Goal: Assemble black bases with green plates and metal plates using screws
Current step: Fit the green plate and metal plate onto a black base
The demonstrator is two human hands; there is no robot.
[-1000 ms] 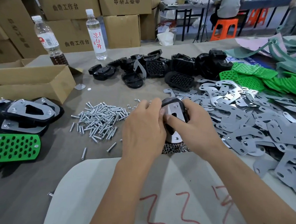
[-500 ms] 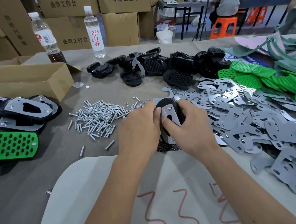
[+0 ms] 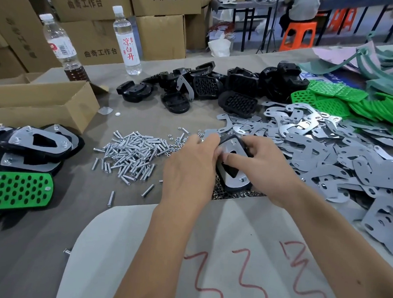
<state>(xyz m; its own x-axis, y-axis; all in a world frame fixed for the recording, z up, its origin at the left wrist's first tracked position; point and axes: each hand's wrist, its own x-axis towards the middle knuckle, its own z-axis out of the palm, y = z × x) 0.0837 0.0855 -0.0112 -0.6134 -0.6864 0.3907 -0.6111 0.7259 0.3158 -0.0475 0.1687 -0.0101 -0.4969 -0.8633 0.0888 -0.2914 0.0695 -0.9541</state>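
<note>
The black base (image 3: 232, 172) with a metal plate (image 3: 234, 160) laid on top sits between both hands, low over the counter (image 3: 33, 242) just above a small patch of loose nuts (image 3: 234, 194). The right hand (image 3: 266, 170) curls around its far side, index finger lying across the plate to pin it down. The left hand (image 3: 189, 169) closes on the near edge; its fingertips are hidden, so whether that grip also pinches a screw or nut I cannot tell. One fastener already shows at the plate's lower corner.

The step looks like seating the next fastener. Doing it well probably means keeping the plate pressed flat so the holes stay lined up with the base, starting the thread straight, and not tightening fully until every corner is started.

Supplies lie close: the screws (image 3: 132, 153) just left, spare metal plates (image 3: 329, 158) right, black bases (image 3: 206, 89) behind, green plates (image 3: 347, 106) beyond. Finished assemblies (image 3: 22, 160) are stacked at far left.
</note>
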